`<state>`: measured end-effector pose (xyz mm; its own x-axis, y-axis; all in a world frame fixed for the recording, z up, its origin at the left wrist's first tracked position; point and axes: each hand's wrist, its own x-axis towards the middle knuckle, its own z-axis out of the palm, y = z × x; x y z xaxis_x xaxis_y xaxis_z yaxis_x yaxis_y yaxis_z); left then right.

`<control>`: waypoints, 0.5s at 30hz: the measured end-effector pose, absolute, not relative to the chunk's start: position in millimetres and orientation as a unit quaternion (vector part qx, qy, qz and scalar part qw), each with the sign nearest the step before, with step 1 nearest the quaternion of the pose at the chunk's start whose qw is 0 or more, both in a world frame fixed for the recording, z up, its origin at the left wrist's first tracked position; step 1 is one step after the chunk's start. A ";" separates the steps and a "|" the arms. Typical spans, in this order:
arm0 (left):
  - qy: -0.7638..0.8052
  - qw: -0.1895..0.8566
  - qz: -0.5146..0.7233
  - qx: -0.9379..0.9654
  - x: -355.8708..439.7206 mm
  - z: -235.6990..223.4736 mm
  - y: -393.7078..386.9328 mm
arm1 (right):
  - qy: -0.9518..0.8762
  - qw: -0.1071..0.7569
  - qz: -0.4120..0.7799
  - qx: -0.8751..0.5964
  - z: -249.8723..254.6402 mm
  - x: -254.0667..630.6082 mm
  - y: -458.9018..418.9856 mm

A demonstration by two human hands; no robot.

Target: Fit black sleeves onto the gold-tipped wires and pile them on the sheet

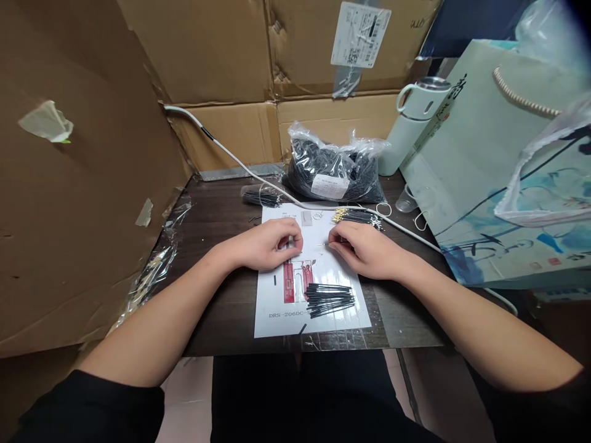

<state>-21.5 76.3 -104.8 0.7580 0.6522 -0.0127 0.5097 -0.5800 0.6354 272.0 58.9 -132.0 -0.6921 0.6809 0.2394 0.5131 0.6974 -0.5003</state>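
Over the printed sheet (268, 320), my left hand (272, 245) is closed in a pinch, thumb against fingers; whatever it holds is too small to make out. Facing it across a small gap, my right hand (367, 249) pinches a thin wire (323, 245), whose light tip points left. Below the hands lies a loose row of black wires (329, 299) on the sheet. A bundle of black wires with yellow ends (355, 216) lies just behind my right hand. Short black tube pieces (275, 280) are scattered on the sheet and the dark table.
Behind the sheet stands a clear bag of black pieces (335, 166), beside a clear container of black pieces (262, 195). A white cable (240, 163) crosses the table. At right are a pale bottle (410, 126) and a paper bag (498, 172). Cardboard (83, 203) walls the left and back.
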 end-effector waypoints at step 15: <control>0.424 0.510 0.307 0.683 8.3 -139.2 64.6 | -0.890 0.233 0.208 -0.332 -129.0 272.6 58.2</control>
<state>8.3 64.6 -139.2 0.4522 0.8919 -0.0120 0.2652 -0.1216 0.9565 272.6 58.2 -129.0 -0.6718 0.6873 0.2762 0.4941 0.6936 -0.5241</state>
